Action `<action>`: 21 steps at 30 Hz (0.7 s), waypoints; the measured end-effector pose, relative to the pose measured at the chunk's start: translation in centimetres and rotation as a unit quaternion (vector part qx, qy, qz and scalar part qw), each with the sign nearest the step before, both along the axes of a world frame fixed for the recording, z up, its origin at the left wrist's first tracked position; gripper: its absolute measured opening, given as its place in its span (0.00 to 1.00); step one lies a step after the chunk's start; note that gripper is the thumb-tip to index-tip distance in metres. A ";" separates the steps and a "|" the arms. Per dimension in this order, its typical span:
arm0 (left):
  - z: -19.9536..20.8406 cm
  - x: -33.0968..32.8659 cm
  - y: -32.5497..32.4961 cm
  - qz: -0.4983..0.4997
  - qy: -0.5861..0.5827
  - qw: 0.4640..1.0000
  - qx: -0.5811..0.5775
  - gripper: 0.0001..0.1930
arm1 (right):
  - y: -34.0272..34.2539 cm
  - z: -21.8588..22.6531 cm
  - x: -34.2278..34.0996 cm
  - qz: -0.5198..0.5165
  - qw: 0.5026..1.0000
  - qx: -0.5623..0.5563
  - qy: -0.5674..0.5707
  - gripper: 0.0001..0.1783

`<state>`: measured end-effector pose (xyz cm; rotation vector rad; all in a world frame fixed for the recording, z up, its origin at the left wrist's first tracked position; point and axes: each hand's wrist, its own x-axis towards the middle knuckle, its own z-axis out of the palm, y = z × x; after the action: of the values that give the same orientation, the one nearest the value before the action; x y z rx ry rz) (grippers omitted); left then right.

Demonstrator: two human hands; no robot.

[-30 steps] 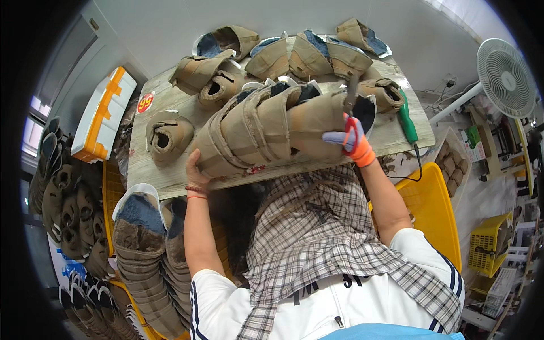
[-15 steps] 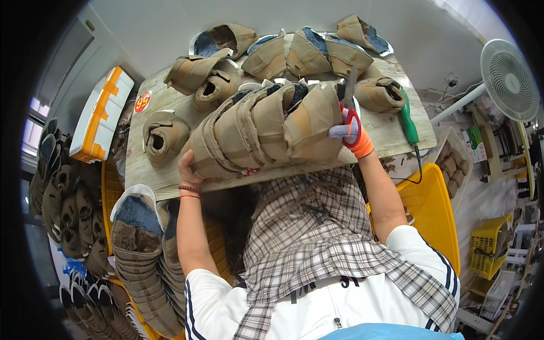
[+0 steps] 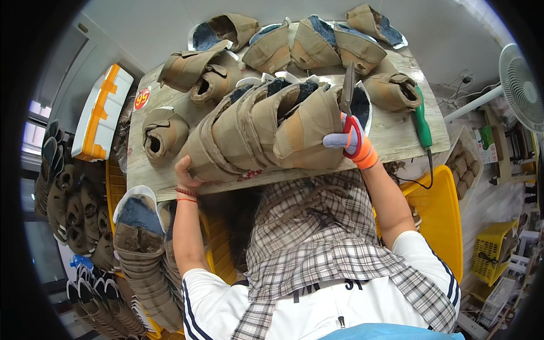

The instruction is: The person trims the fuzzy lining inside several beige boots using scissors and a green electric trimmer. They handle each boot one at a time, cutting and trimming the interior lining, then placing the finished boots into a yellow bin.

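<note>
A row of brown, fleece-lined shoe uppers (image 3: 266,124) with blue insoles lies nested along the table's near edge. My left hand (image 3: 186,173) closes on the row's left end, its thumb on the near side and the other fingers hidden. In my right hand (image 3: 364,152), gloved in orange and lilac, is a pair of red-handled scissors (image 3: 347,93), blades pointing away from me. The gloved fingers also touch the row's right end. Beside the scissors, another upper shows its blue insole and white rim (image 3: 361,109).
More uppers (image 3: 314,45) stand along the back of the table (image 3: 391,133). A green-handled corded tool (image 3: 421,122) lies at its right side. Yellow bins (image 3: 436,209) flank my seat, stacked uppers (image 3: 141,249) rise at the left, and a white fan (image 3: 518,85) stands at the right.
The view has shifted slightly. The row's right end and my gloved hand sit a little nearer me, and the upper behind the scissors shows more of its blue insole.
</note>
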<state>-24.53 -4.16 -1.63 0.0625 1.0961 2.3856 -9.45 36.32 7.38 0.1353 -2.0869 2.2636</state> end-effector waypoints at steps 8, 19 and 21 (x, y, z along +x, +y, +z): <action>-1.1 -1.3 -2.3 -0.119 -0.008 0.992 0.038 0.31 | 1.9 -2.7 -2.5 -0.075 0.970 -0.225 -0.057 0.39; 14.9 3.2 2.2 0.189 0.357 0.687 -0.605 0.11 | 2.2 -2.6 -3.4 -0.084 0.979 -0.187 -0.022 0.28; 17.9 4.7 9.9 0.222 0.547 0.590 -0.551 0.17 | 1.9 -2.0 -3.1 -0.078 0.984 -0.162 -0.015 0.27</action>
<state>-19.83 5.76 16.31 0.9983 3.2718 1.2815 -12.60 38.25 5.38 -0.0764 -1.6435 2.4773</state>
